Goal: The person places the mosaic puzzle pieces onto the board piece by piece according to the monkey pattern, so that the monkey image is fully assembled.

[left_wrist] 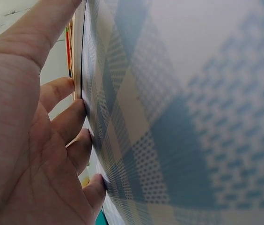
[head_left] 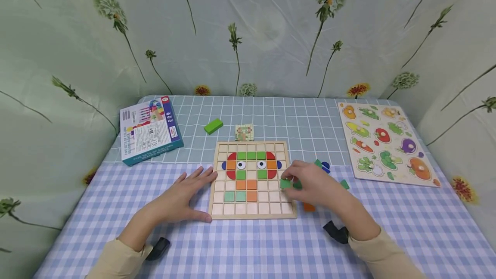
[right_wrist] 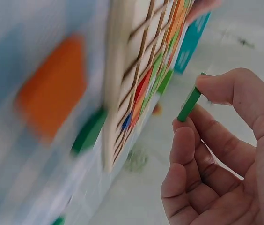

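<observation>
A wooden grid board [head_left: 253,216] lies on the table between both hands, with colored pieces forming a face-like pattern in its cells. Along its left edge rests my left hand [head_left: 176,199], fingers spread, with thumb and fingertips at the frame. My right hand [head_left: 311,184] pinches a thin green square tile [right_wrist: 189,104] between thumb and fingers, over the board's right side. Two round eye pieces sit among green, red and orange ones. Lower down are orange tiles [head_left: 252,196] and pale green tiles [head_left: 234,196]. The right hand partly hides loose pieces beside the board.
Loose pieces right of the board include an orange tile [head_left: 308,207], a green piece [head_left: 344,184] and blue pieces [head_left: 326,166]. Behind it lie a small pattern card [head_left: 244,132] and a green block [head_left: 213,126]. A box [head_left: 149,128] stands left, a vegetable puzzle [head_left: 372,145] right.
</observation>
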`<action>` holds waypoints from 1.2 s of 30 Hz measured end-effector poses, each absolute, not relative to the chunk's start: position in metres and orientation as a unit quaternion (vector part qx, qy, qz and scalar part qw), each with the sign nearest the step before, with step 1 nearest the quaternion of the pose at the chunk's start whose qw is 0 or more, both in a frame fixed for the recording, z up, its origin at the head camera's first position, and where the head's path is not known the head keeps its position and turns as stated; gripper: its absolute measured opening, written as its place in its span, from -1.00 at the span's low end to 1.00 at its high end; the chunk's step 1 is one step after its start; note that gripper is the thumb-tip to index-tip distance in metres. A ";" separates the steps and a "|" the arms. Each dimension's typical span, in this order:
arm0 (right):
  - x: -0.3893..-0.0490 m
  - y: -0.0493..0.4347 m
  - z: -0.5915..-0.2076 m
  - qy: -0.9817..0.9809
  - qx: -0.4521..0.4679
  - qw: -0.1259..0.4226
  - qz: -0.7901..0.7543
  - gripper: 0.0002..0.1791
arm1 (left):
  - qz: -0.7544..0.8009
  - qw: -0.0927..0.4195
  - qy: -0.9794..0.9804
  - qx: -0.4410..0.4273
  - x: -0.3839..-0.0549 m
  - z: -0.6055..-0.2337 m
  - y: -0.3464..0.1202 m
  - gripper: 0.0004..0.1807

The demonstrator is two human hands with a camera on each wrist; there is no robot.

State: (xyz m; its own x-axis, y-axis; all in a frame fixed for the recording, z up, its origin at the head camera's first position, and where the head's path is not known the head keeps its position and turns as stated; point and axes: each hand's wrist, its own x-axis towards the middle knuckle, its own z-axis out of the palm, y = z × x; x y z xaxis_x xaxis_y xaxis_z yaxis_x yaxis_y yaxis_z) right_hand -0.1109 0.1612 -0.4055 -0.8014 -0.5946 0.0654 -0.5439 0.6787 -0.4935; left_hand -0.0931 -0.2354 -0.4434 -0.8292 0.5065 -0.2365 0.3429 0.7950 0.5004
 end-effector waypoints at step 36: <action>-0.097 0.057 -0.423 0.875 -0.449 0.087 -0.157 -0.86 | 0.229 0.183 0.928 0.228 -0.094 -0.445 -0.236 0.30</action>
